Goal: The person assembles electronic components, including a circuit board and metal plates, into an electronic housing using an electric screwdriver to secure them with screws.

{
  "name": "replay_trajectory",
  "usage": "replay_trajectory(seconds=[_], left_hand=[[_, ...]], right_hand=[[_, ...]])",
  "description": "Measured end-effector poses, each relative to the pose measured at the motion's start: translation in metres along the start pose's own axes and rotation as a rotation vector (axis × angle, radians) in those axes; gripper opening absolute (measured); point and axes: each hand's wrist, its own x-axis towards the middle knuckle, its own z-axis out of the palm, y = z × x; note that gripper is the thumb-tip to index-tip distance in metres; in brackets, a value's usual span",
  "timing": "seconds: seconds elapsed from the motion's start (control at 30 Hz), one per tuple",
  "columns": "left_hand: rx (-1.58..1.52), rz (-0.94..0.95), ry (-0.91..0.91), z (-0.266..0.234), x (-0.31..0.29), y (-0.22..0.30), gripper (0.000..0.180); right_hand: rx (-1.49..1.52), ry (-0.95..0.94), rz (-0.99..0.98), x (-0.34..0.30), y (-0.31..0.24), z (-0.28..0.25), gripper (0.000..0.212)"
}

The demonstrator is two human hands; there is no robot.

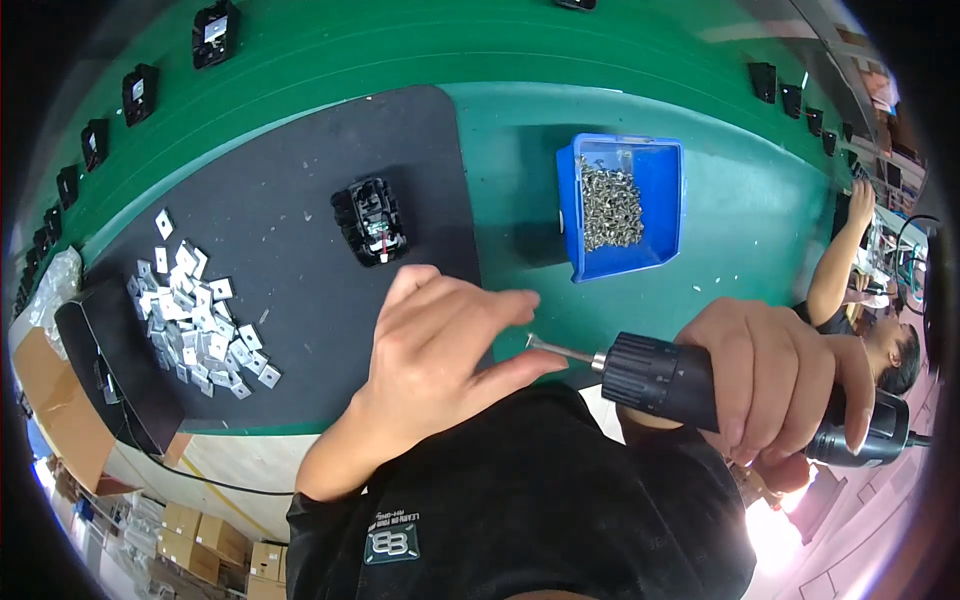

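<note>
My right hand (770,375) is wrapped round a black electric screwdriver (665,375), which lies almost level and points left. A thin metal bit (570,350) sticks out of its nose, with what looks like a small screw (533,342) at the tip. My left hand (440,335) is beside that tip, thumb and forefinger spread apart, the thumb right by the bit. Beyond the left hand, a black plastic housing (370,220) with parts and a small white connector inside rests on the dark mat (300,260). Several small screws (612,208) fill part of a blue bin (663,222).
A pile of square metal plates with holes (200,315) covers the mat's left side. A black box (115,370) and an open carton (60,390) stand at the left edge. Black housings (140,95) line the far green surface (360,45). Another person's arm (840,260) shows at right.
</note>
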Motion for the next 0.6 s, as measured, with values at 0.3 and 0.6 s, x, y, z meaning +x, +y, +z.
replay_trajectory(seconds=[0.3,0.6], left_hand=[[-0.027,0.211,-0.027,-0.003,-0.006,-0.016,0.030],[-0.142,0.256,0.088,0.002,-0.019,-0.023,0.045]], right_hand=[[0.059,-0.034,0.003,0.003,0.002,0.002,0.037],[0.123,-0.005,0.020,0.006,0.012,0.009,0.034]])
